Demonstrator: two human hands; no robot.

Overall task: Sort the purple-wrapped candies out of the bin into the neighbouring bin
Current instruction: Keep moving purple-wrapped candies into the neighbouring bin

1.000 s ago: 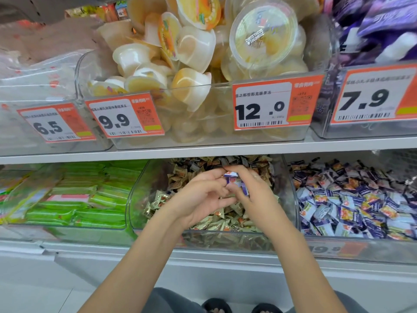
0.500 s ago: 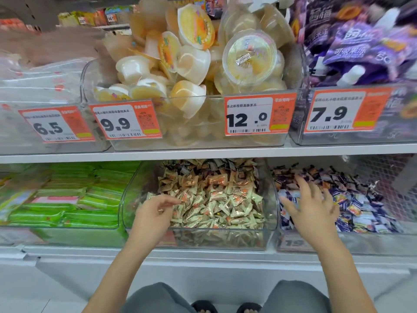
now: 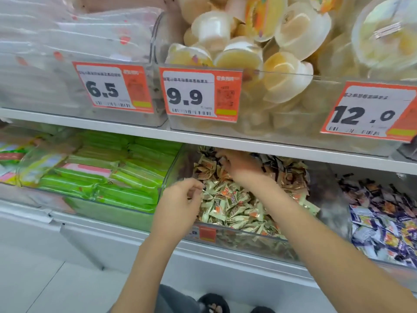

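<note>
A: Candies (image 3: 383, 220) in purple sit at four o'clock, next bin. None show in the gold bin (image 3: 237, 231).
B: Left hand (image 3: 178, 199) curls loosely, empty. Right hand (image 3: 237, 166) digs at twelve; its grip's unclear. Stir slowly, look for purple.

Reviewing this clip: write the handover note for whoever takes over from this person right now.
Left hand: fingers loosely curled at the front-left of the middle bin, nothing visibly held.
Right hand: deep at the back of that bin among the gold and brown candies; grip unclear.
Neighbouring bin on the right holds the purple-wrapped candies.
Done: no purple visible in the middle bin.
Left: keep checking the back.
</note>
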